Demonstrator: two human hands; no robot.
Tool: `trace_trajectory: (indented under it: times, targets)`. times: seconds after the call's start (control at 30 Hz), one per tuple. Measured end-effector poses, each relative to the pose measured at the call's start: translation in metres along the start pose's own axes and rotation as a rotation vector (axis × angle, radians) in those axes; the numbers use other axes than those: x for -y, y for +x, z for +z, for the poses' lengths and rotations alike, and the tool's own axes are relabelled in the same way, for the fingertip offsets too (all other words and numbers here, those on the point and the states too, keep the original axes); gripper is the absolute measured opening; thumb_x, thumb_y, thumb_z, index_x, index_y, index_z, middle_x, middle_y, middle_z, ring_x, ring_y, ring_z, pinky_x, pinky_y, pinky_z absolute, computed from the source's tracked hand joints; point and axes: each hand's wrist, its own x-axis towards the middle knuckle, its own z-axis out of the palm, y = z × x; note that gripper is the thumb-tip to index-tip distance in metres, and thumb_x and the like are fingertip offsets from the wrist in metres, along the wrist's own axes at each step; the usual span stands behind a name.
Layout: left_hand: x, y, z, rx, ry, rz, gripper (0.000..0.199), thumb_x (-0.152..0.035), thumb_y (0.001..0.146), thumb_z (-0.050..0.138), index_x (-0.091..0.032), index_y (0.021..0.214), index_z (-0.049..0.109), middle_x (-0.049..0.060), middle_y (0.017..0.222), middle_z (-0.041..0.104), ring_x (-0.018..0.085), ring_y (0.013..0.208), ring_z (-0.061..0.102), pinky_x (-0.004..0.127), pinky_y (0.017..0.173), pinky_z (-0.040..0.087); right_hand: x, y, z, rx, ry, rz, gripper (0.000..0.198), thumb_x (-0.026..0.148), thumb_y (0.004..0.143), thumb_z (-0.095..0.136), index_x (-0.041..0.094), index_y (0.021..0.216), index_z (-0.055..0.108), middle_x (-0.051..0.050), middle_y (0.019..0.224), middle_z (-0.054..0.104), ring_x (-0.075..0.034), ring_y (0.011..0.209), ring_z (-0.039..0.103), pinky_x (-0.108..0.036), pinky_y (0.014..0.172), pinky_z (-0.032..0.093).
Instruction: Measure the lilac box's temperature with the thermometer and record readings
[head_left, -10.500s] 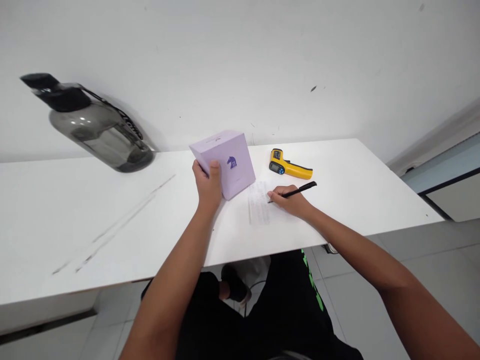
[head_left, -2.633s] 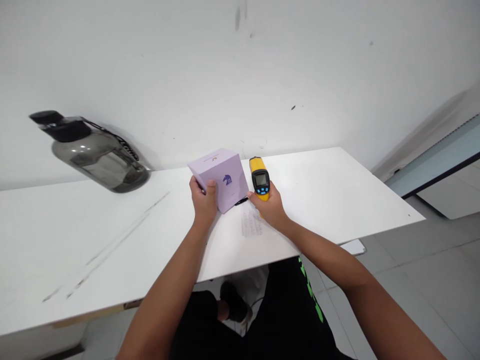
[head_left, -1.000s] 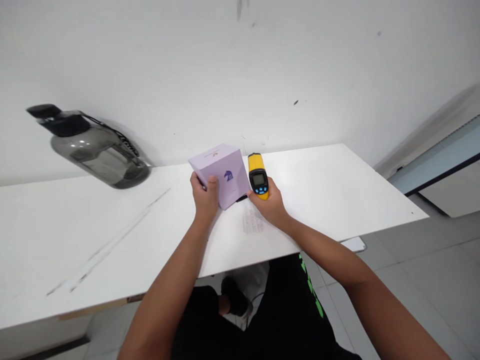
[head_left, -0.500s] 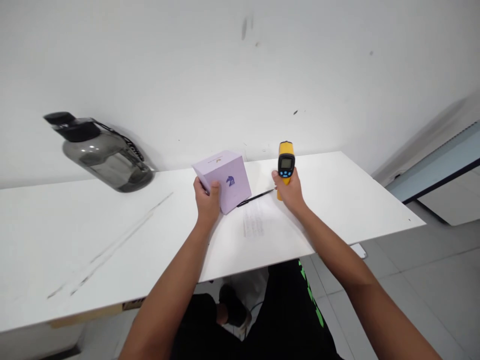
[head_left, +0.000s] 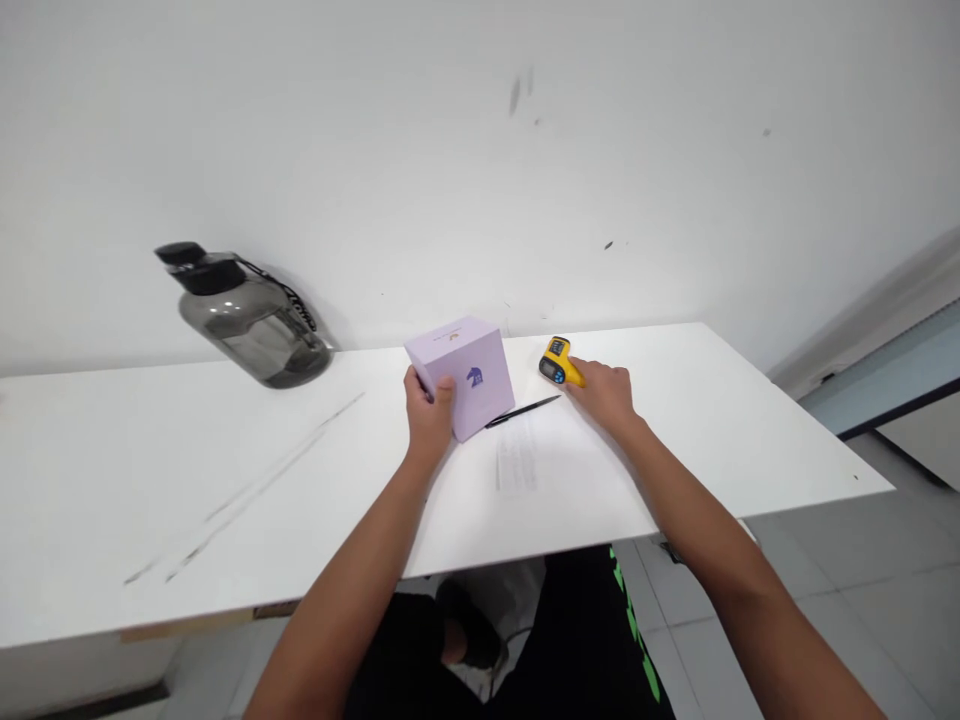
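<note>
A lilac box [head_left: 484, 385] with a dark blue horse-head mark stands at the middle of the white table. Wrapped round its left side is my left hand [head_left: 429, 420], thumb on the front face. My right hand [head_left: 606, 395] grips the handle of a yellow and black infrared thermometer [head_left: 559, 362], which is tilted over to the left, low at the tabletop. Its small screen and blue buttons face me. Between the hands, a black pen [head_left: 525, 410] lies beside the box's lower corner. Just below the pen is a sheet of paper [head_left: 517, 465] with faint writing.
A large grey see-through bottle [head_left: 255, 335] with a black cap and strap stands at the left against the white wall [head_left: 420, 150]. The white table [head_left: 225, 450] ends at the right, with tiled floor [head_left: 810, 550] beyond.
My right hand has lowered the thermometer from upright to tilted left, down at the table. My left hand stays on the box. The whole view has shifted slightly.
</note>
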Motion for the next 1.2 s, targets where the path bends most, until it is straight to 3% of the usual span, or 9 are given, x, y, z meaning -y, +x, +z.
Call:
trace_trajectory:
  times: [0.17,0.4,0.53,0.63,0.77,0.93,1.03,1.1,1.2]
  targets:
    - [0.002,0.000,-0.001,0.017,-0.012,0.005,0.081,-0.087,0.076,0.069,-0.024,0.126,0.055,0.012,0.118,0.066,0.031,0.111,0.065,0.045,0.092,0.055,0.001,0.001,0.011,0.022,-0.113,-0.145,0.052,0.027,0.105,0.047,0.018,0.156,0.054,-0.021,0.137,0.071,-0.035,0.126,0.064,-0.058,0.118,0.028]
    - [0.001,0.000,0.001,0.014,-0.019,0.003,0.082,-0.087,0.074,0.070,-0.024,0.125,0.054,0.012,0.118,0.065,0.031,0.110,0.066,0.045,0.090,0.055,-0.002,0.000,0.016,0.066,-0.114,-0.145,0.062,0.021,0.103,0.039,0.011,0.164,0.041,-0.026,0.157,0.056,-0.039,0.141,0.053,-0.068,0.124,0.023]
    - [-0.001,-0.001,0.003,0.006,-0.046,0.001,0.084,-0.087,0.071,0.073,-0.024,0.124,0.055,0.012,0.120,0.066,0.031,0.112,0.066,0.046,0.093,0.055,0.004,-0.011,0.013,-0.092,-0.142,-0.247,0.058,0.026,0.102,0.044,0.016,0.158,0.052,-0.022,0.173,0.037,-0.042,0.160,0.031,-0.072,0.126,0.022]
    - [-0.003,-0.003,0.003,0.003,-0.050,-0.002,0.083,-0.085,0.072,0.075,-0.025,0.125,0.056,0.013,0.123,0.067,0.032,0.114,0.066,0.048,0.096,0.055,0.016,-0.020,0.014,-0.085,-0.139,-0.473,0.041,0.032,0.105,0.047,0.026,0.137,0.072,-0.013,0.171,0.044,-0.041,0.162,0.029,-0.074,0.127,0.017]
    - [-0.006,-0.004,0.002,0.007,-0.044,-0.023,0.080,-0.081,0.073,0.076,-0.025,0.127,0.056,0.013,0.124,0.067,0.032,0.116,0.066,0.050,0.100,0.054,0.023,-0.019,0.014,-0.041,-0.114,-0.632,0.034,0.022,0.106,0.045,0.026,0.109,0.079,-0.011,0.157,0.062,-0.036,0.155,0.043,-0.071,0.127,0.020]
    - [-0.010,-0.005,0.003,0.027,-0.058,-0.036,0.074,-0.077,0.077,0.076,-0.024,0.125,0.056,0.014,0.125,0.068,0.032,0.117,0.066,0.050,0.102,0.052,-0.009,-0.012,-0.014,-0.234,0.108,-0.268,0.031,0.022,0.104,0.035,0.021,0.109,0.066,-0.013,0.103,0.078,-0.029,0.104,0.072,-0.065,0.118,0.037]
    - [-0.011,-0.005,0.003,0.038,-0.058,-0.050,0.074,-0.077,0.078,0.075,-0.023,0.125,0.056,0.014,0.126,0.068,0.032,0.117,0.067,0.050,0.102,0.052,-0.018,-0.028,-0.023,-0.368,0.438,-0.137,0.024,0.046,0.101,0.044,0.025,0.101,0.057,-0.004,0.081,0.067,-0.024,0.074,0.063,-0.045,0.083,0.055]
    - [-0.011,-0.005,0.003,0.042,-0.054,-0.045,0.073,-0.077,0.077,0.075,-0.023,0.124,0.056,0.014,0.125,0.068,0.032,0.116,0.067,0.050,0.100,0.052,-0.011,-0.045,-0.016,-0.381,0.618,-0.147,0.037,0.061,0.094,0.056,0.029,0.080,0.046,0.002,0.068,0.055,-0.020,0.064,0.053,-0.037,0.068,0.050]
    - [-0.009,-0.004,0.002,0.032,-0.041,-0.033,0.072,-0.077,0.077,0.075,-0.024,0.121,0.056,0.013,0.123,0.069,0.032,0.114,0.067,0.049,0.099,0.053,0.012,-0.066,0.001,-0.303,0.739,-0.235,0.058,0.075,0.095,0.048,0.029,0.063,0.035,0.003,0.057,0.041,-0.019,0.058,0.045,-0.037,0.064,0.046]
